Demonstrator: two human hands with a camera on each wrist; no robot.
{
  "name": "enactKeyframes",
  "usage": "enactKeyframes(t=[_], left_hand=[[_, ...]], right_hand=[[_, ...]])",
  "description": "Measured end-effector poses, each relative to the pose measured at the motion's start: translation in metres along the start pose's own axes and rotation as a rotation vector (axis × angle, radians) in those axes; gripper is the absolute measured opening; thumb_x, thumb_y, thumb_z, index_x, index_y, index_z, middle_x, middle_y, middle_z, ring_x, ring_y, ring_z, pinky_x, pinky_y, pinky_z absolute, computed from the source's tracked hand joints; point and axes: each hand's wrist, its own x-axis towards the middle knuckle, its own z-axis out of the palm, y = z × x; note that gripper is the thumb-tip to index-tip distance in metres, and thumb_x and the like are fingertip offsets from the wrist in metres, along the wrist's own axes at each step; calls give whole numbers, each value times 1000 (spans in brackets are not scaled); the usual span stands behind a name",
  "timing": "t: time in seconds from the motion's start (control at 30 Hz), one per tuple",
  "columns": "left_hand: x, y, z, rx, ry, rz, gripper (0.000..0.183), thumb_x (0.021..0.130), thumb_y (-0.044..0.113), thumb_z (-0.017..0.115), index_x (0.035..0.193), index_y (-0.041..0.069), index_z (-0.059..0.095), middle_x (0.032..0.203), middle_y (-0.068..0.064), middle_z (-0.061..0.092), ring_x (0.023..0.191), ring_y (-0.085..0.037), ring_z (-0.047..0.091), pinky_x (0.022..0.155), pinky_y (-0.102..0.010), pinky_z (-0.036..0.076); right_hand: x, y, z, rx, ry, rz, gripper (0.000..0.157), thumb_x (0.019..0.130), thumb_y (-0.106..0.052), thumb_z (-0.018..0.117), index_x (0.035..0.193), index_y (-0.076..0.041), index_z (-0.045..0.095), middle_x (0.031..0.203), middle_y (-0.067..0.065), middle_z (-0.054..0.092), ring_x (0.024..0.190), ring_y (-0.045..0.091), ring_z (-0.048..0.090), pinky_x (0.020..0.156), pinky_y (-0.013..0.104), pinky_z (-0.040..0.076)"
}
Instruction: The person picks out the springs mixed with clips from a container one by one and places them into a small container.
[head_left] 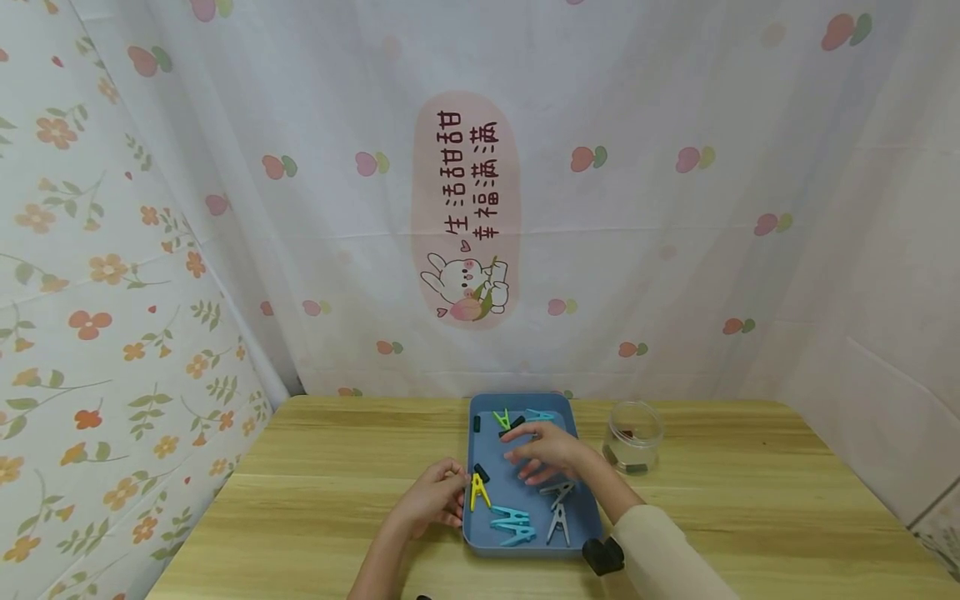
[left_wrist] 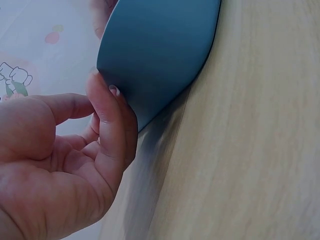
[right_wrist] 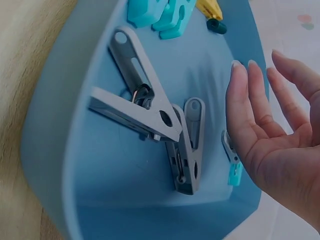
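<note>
A blue-grey tray holds several clothespins. At its left rim my left hand grips the edge, fingertips against the outer wall in the left wrist view. A yellow clothespin with a small dark piece lies just inside there. My right hand hovers over the tray with fingers spread and nothing between them. Near its fingertips are a green clothespin and dark pieces. Two grey clothespins lie below it, one overlapping the other in the right wrist view. Teal clothespins lie toward the front.
Right of the tray stands a clear round jar with a few dark pieces inside. Another teal clothespin and a dark piece lie at the tray's far end. A patterned curtain hangs behind the wooden table.
</note>
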Motion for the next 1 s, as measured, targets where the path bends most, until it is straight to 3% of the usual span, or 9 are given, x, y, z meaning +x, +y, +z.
enactKeyframes(t=[0.47,1.0], left_hand=[[1,1,0,21,-2,-5,10,108,15,51,105,6,49,79,-2,53,64,-12,55,55,-20,52],[0,2,0,19,-4,-6,9,108,14,51,103,7,48,79,-2,53,64,-11,55,55,-19,53]], right_hand=[[7,0,2,-22,-20,26,45,94,-1,71,139,-2,64,101,12,78,75,20,71,69,37,64],[20,-2,8,-36,-37,70,45,95,-2,75,139,-6,67,96,8,78,77,19,72,70,37,65]])
